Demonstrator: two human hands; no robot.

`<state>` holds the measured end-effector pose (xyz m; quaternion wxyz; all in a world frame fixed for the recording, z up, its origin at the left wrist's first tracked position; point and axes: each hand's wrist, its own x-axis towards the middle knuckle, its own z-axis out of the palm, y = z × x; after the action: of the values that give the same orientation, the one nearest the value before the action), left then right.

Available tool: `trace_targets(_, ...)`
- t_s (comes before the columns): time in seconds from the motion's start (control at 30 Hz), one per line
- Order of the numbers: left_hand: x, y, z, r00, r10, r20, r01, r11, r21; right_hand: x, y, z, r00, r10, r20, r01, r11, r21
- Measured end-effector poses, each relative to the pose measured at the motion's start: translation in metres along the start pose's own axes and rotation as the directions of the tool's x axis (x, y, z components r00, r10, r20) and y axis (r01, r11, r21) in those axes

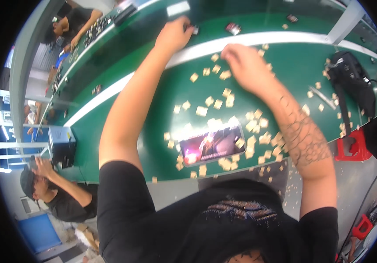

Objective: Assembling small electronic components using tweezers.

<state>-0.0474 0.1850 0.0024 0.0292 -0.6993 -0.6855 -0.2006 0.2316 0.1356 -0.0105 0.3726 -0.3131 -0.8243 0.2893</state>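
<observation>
**Our left hand (174, 36) at a small dark piece (195, 30)**

Our left fingers are bent and bunched against that piece, beyond the white strip (293, 37); we cannot tell whether they pinch it, nor read its long axis. Right of these fingers, well toward our body, lies a lit smartphone (212, 144) among cream-coloured squares (201, 111). Further right, a second dark piece with pale markings (233, 29) lies just past our right fingertips, its long axis slanting rightward toward us. The right hand (246, 65) is nearer to it than the left; its fingers curl close together, and we cannot tell whether they hold anything.
</observation>
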Motion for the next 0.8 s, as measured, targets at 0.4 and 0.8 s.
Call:
trace_targets(0.4, 0.048, 0.077, 0.035, 0.885, 0.452, 0.115, -0.363, 0.822, -0.439, -0.005, -0.011, -0.007, 0.983, -0.07, 0.171, 0.069, 0.998, 0.007)
trace_targets(0.8, -0.067, 0.068, -0.023, 0.965, 0.245, 0.099, -0.168, 0.858, -0.485, -0.001, -0.001, -0.009, 0.975, -0.148, 0.168, 0.118, 0.977, 0.175)
